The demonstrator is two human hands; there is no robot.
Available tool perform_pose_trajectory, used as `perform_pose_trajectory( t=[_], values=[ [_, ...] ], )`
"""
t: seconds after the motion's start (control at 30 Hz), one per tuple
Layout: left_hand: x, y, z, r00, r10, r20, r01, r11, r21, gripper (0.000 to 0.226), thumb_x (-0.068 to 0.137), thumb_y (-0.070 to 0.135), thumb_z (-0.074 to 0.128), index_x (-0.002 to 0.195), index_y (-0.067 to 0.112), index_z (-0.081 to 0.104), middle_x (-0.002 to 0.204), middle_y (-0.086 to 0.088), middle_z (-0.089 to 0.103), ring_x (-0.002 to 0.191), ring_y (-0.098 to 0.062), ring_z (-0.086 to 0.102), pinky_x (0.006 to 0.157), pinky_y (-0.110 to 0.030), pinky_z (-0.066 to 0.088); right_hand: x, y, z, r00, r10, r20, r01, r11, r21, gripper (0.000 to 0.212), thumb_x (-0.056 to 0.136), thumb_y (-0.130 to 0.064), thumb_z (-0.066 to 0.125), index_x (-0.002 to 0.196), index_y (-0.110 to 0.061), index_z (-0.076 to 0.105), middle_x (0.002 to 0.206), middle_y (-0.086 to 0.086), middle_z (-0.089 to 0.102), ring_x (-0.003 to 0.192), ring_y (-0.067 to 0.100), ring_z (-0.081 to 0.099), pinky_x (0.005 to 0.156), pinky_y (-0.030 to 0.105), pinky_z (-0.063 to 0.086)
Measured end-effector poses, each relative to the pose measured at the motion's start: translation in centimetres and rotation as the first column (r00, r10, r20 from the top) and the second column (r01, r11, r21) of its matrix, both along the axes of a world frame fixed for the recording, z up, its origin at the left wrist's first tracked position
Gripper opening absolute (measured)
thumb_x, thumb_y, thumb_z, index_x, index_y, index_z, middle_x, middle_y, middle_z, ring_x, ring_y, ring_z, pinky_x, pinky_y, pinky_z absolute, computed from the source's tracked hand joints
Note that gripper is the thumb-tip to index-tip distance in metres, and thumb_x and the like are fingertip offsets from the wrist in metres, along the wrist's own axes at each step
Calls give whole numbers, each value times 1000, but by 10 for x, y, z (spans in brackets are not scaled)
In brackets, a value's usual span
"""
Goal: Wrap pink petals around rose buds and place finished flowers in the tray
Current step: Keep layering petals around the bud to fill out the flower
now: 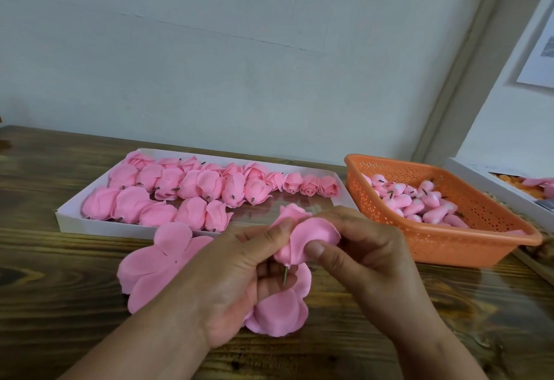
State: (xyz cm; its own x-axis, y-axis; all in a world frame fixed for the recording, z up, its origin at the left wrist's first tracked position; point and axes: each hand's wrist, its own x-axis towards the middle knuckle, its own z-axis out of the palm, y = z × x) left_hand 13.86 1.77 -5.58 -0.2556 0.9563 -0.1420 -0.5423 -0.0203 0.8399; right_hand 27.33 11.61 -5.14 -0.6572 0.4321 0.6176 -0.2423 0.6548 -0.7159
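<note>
Pink rose bud (292, 229) with short dark stem pointing down, partly wrapped in a pink petal (317, 229). Loose petals (156, 262) flat on wood. White tray (90, 220) holding rows of finished flowers (192, 187).

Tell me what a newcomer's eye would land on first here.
First, the two hands at front centre: the left hand and right hand folding a pink petal round a bud. Behind them a white tray holds rows of finished roses; to the right, an orange basket of buds.

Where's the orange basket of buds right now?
In the head view, the orange basket sits on the right of the wooden table, just right of the white tray.
</note>
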Motion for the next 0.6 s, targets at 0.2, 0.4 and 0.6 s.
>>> perform_pose_trajectory(
  t=[0.2,0.4,0.6],
  values=[
    [2,-2,2,997,-69,-27,70,997,21,44,63,26,71,97,-1,74,84,-12,67,66,-14,63,53,-22,53,-3,-3,-2,996,-19,-86,7,992,-128,13,82,-11,62,87,-13,74,81,7,72,79,26,66,72,40,53],
    [4,-4,4,991,-67,-119,71,997,31,46,61,32,71,96,3,75,102,-26,68,86,-28,61,66,-27,57,-6,-6,-6,987,-127,-98,111,982,-153,10,82,-14,59,79,-15,68,71,8,67,67,24,64,62,35,54],
    [5,-4,1,974,-18,-228,30,998,46,49,62,35,78,96,-1,73,106,-31,66,88,-33,61,74,-39,55,-9,-11,-6,963,-256,-87,253,967,-39,12,82,-28,62,77,-17,61,65,3,59,60,27,57,53,47,48]
  ],
)
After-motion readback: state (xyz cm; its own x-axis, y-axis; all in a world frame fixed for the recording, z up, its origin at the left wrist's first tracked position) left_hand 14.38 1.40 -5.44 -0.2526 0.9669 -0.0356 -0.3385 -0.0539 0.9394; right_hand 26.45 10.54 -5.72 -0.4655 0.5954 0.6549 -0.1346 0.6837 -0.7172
